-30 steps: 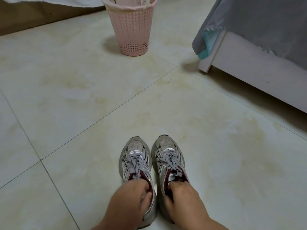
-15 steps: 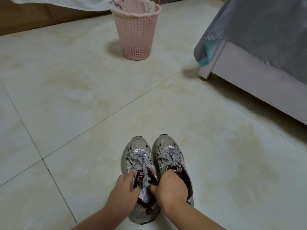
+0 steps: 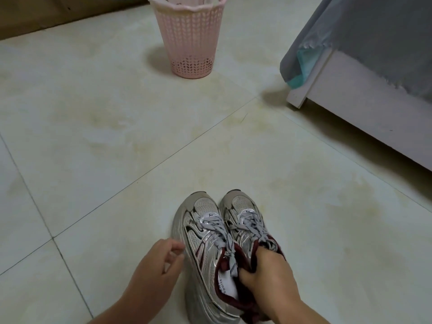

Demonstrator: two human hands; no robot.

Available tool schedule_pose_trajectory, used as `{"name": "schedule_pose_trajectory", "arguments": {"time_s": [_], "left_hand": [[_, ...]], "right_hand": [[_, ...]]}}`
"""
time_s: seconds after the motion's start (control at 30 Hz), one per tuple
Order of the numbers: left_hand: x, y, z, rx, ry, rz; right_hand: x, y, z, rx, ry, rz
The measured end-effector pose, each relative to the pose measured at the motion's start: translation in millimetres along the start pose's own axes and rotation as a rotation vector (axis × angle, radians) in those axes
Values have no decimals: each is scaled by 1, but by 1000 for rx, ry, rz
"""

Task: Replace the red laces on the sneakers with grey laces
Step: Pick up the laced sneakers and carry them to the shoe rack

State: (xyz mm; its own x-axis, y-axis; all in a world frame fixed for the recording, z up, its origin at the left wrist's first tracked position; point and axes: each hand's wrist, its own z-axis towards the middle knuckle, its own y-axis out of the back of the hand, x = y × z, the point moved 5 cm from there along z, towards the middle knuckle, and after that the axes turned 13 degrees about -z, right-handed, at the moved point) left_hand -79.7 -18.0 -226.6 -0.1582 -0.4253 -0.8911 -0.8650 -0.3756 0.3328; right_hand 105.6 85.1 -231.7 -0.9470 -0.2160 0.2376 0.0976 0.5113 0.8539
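Sneakers (image 3: 224,249) sitting together on the floor, well short of the pink bin (image 3: 189,40) — light, soft uppers. Right hand (image 3: 268,274) gripping both collars, best hold. Left hand (image 3: 156,265) hovering beside, fingers loosely curled, empty. Grey laces (image 3: 217,230) limp — pinching ends works.

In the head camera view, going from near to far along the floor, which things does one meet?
Right hand → left sneaker → open floor tiles → pink basket.
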Motion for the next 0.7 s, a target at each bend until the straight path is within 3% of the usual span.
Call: {"name": "schedule_pose_trajectory", "arguments": {"time_s": [0.2,0.4,0.7], "left_hand": [[-89,16,-20,-97,-17,-62],[-221,91,-54,-136,-66,-48],[-390,238,-145,-130,64,308]], "right_hand": [[35,82,-29,6,11,13],[86,216,-88,-22,47,-32],[198,427,-198,-84,204,-146]]}}
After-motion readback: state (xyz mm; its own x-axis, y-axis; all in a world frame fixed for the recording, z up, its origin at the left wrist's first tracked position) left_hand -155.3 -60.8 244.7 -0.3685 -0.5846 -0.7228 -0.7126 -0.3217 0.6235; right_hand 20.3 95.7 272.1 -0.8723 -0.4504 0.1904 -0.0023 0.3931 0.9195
